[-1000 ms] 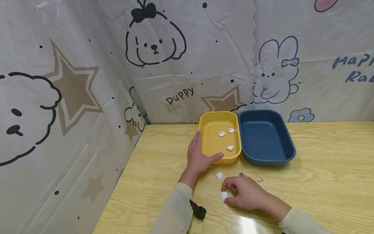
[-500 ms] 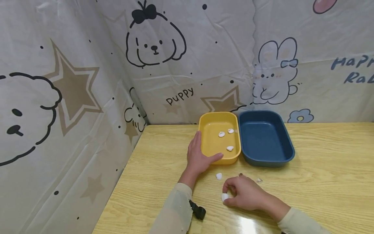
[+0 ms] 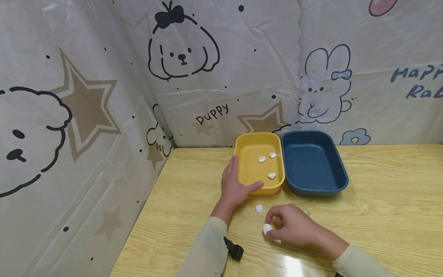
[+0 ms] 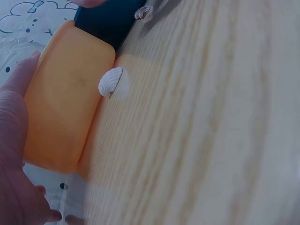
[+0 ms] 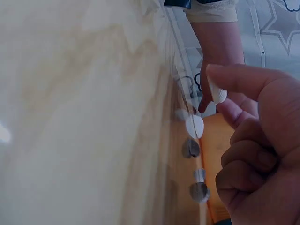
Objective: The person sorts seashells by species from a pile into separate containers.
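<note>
Between the thumb and index finger of my right hand [image 3: 294,225] a white seashell [image 3: 267,229] is pinched, low over the table. In the right wrist view the pinched seashell [image 5: 218,95] shows edge-on, while the other fingers are curled in. My left hand [image 3: 237,186] rests against the front left corner of a yellow bin [image 3: 260,190], fingers along its side and thumb over the front rim. Several white shells lie inside the bin, one of them a shell [image 3: 272,176] near the front. Another white ribbed shell [image 4: 111,82] lies on the table just before the bin.
A deep blue bin [image 3: 315,190] stands right beside the yellow one. Behind both hangs a printed cloth [image 3: 207,88]. A small striped shell [image 4: 144,13] lies before the blue bin; a dark shell [image 5: 191,148] shows in the right wrist view. The wood-grain table [image 3: 391,200] extends rightward.
My right hand has risen slightly with the seashell between its fingertips, and now covers a small brown shell seen behind it before. My left hand stays on the yellow bin.
</note>
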Motion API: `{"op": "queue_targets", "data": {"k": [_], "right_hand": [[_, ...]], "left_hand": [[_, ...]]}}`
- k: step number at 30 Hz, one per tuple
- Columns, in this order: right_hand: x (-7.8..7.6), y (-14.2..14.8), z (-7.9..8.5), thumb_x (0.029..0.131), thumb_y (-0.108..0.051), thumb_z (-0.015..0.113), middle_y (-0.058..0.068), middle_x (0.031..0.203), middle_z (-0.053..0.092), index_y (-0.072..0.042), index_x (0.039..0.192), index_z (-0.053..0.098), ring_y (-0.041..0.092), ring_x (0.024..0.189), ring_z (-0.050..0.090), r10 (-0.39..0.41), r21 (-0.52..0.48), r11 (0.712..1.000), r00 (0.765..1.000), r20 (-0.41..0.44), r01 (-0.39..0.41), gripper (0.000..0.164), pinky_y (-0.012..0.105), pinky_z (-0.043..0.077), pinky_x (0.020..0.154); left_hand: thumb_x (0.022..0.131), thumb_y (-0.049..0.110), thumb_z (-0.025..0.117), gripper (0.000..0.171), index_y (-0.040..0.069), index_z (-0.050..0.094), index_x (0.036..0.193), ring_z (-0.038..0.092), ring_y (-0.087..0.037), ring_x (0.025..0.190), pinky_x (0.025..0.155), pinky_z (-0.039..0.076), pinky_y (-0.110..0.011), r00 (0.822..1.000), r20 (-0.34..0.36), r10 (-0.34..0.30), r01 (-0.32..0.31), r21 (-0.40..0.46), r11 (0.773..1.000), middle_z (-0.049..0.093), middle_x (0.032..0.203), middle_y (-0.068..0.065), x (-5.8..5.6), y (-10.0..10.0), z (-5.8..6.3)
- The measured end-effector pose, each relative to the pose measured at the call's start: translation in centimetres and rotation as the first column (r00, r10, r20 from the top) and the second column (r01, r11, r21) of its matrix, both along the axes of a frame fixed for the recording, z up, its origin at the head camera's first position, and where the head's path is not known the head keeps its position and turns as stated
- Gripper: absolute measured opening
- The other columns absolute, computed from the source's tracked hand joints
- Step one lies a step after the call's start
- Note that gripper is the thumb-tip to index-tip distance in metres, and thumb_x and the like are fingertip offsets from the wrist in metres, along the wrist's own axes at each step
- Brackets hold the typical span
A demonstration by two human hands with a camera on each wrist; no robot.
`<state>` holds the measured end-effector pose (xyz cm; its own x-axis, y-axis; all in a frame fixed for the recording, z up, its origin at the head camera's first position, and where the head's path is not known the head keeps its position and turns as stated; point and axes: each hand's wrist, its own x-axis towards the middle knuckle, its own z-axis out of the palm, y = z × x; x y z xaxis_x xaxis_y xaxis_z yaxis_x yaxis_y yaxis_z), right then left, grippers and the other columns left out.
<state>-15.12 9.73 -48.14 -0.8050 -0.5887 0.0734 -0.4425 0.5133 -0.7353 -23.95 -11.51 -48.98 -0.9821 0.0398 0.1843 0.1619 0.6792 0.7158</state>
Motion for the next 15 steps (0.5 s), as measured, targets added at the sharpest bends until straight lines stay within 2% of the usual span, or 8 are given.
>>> {"op": "queue_targets", "data": {"k": [7,15], "right_hand": [[-0.1,0.2,0.8,0.078,-0.037,0.086,-0.014,0.055,0.036,-0.028,0.089,0.068,0.002,0.049,0.033,-0.022,-0.018,1.0,1.0,0.006,0.023,0.023,0.021,0.03,0.049],[-0.5,0.4,1.9,0.079,-0.03,0.087,-0.014,0.055,0.028,-0.025,0.091,0.069,0.002,0.05,0.027,-0.024,-0.085,0.996,1.0,-0.004,0.024,0.022,0.022,0.036,0.052]], "left_hand": [[0.067,0.066,0.082,0.127,0.02,0.012,0.162,0.015,-0.024,0.148,0.117,0.018,-0.047,1.0,0.015,-0.002,0.002,-0.006,1.0,0.013,0.165,0.008,0.1,0.0,0.0],[0.068,0.066,0.082,0.127,0.019,0.012,0.162,0.016,-0.024,0.148,0.116,0.019,-0.047,1.0,0.006,-0.005,0.005,-0.003,1.0,0.014,0.165,0.007,0.1,0.0,0.1]]}}
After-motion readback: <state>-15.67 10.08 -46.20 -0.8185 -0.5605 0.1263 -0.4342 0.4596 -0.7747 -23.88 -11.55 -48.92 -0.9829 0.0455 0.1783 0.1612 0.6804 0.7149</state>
